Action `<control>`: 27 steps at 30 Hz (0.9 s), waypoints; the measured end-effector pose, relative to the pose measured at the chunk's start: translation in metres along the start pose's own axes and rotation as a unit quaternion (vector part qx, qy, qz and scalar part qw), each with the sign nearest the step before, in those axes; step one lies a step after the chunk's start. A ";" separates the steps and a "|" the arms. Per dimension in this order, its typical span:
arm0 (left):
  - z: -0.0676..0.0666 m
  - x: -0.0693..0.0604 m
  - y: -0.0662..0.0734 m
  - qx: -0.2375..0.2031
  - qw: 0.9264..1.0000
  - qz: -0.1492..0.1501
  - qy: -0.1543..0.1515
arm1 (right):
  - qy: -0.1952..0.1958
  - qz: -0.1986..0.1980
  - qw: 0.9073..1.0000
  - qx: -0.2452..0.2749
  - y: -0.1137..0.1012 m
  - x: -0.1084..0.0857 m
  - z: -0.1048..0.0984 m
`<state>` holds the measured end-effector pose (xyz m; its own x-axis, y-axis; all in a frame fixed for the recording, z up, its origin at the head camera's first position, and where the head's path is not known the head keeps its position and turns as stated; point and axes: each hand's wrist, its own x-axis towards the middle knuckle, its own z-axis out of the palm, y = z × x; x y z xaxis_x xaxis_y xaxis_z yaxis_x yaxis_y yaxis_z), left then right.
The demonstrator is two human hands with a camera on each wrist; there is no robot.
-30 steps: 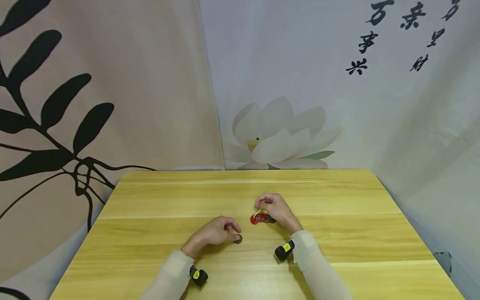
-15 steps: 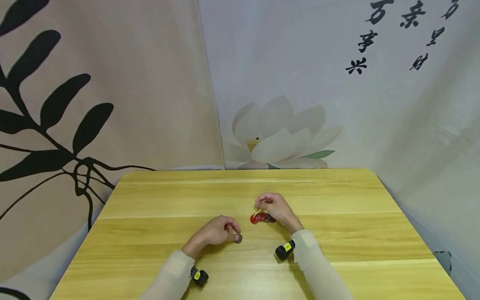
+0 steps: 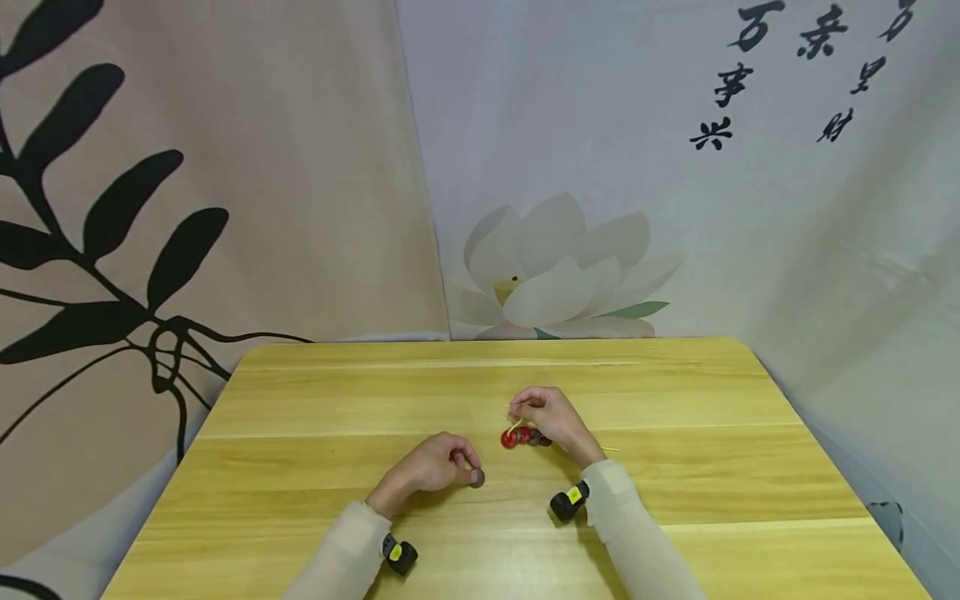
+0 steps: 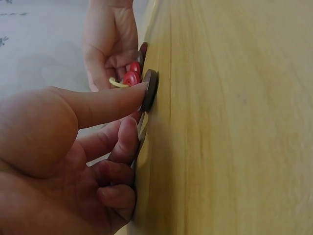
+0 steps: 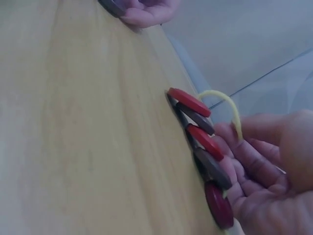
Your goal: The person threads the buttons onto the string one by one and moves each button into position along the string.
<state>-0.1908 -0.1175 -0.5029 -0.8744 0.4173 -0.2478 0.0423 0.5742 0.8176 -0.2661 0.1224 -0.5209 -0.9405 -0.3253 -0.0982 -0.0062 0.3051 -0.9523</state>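
In the head view, my left hand (image 3: pixel 433 463) rests low over the table with its thumb tip on a round, dark grey-brown button (image 3: pixel 477 478). The left wrist view shows the thumb against this button (image 4: pixel 151 90) and the index fingertip close by its edge, the other fingers curled. My right hand (image 3: pixel 551 419) pinches a yellow cord (image 5: pixel 222 96) between thumb and index finger. Threaded on that cord, a row of red and dark brown buttons (image 5: pixel 208 142) leans against one another beside the hand. The palm side partly hides the row in the head view.
The pale wooden table (image 3: pixel 337 392) ends at a curtain (image 3: pixel 322 208) printed with leaves, a lotus and characters. A free end of yellow cord shows right of my right wrist. A black wrist camera (image 3: pixel 567 503) sits by the right cuff, another (image 3: pixel 401 557) by the left.
Both hands stay almost where they were, with the dark button under the left thumb and the cord in the right fingers. The head view shifts very slightly.
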 end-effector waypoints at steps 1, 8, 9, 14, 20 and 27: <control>0.000 0.000 0.000 0.000 1.000 -0.002 0.002 | -0.001 0.001 1.000 0.000 0.000 0.000 0.000; 0.000 -0.002 0.001 -0.002 1.000 -0.014 0.014 | -0.005 0.001 1.000 0.003 -0.002 0.000 0.001; 0.000 -0.002 0.002 -0.004 1.000 -0.015 0.016 | -0.005 -0.001 1.000 0.005 -0.002 -0.001 0.002; 0.001 -0.001 0.002 -0.017 0.999 -0.017 0.029 | 0.001 -0.012 1.000 0.019 -0.002 -0.002 0.004; -0.001 -0.001 0.001 -0.029 0.997 -0.025 0.061 | 0.008 -0.013 1.000 0.021 -0.005 -0.002 0.007; -0.005 0.000 0.001 -0.042 0.995 -0.022 0.089 | 0.023 -0.018 0.999 0.013 -0.016 -0.005 0.011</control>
<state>-0.1931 -0.1199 -0.4994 -0.9468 0.2566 -0.1944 -0.0320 0.5258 0.8500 -0.2570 0.1091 -0.5081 -0.9546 -0.2935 -0.0506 -0.0322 0.2705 -0.9622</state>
